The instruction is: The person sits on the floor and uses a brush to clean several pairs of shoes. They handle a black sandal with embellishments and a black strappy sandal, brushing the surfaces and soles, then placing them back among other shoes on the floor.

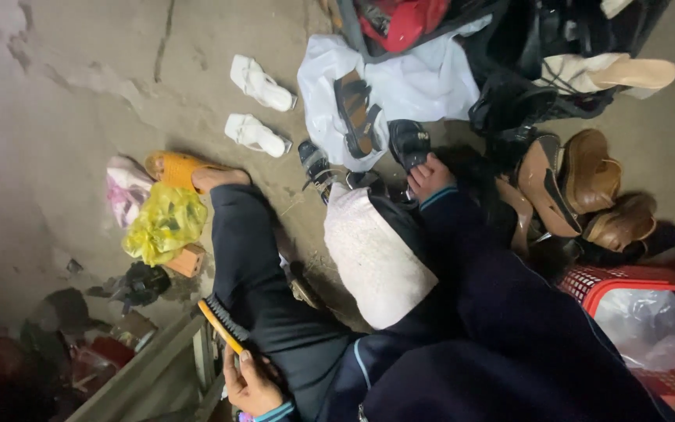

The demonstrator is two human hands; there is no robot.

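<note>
The brush (pixel 223 324) lies in the left hand (pixel 250 383), at the bottom of the view, beside the left thigh. It has a yellow-orange back, probably plastic or wood, and a row of dark stiff bristles which point toward the dark trouser leg (pixel 255 273). The fingers are closed around the lower end of the brush, with the thumb pressed on its flat back; this grip seems to keep the bristles turned to one side.

The right hand does not show in the view, so I cannot tell what its fingers do. The person sits low on the ground with both knees spread. A white cloth (pixel 376 258) with a rough, towel-like surface lies over the right knee, perhaps to protect the trousers. The left foot wears an orange slipper (pixel 173 168) and the right foot (pixel 429 176) is bare, next to a black sandal (pixel 409 143).

Around the legs, on the grey cracked concrete floor (pixel 80 78), many shoes are spread within arm's reach: a pair of white sandals (pixel 258 105), brown leather shoes (pixel 587 187) with a smooth shine, and a sandal on a white plastic sheet (pixel 408 82). A crumpled yellow plastic bag (pixel 164 223) sits near the left foot. A red plastic basket (pixel 658 285) with a grid wall stands at the right.
</note>
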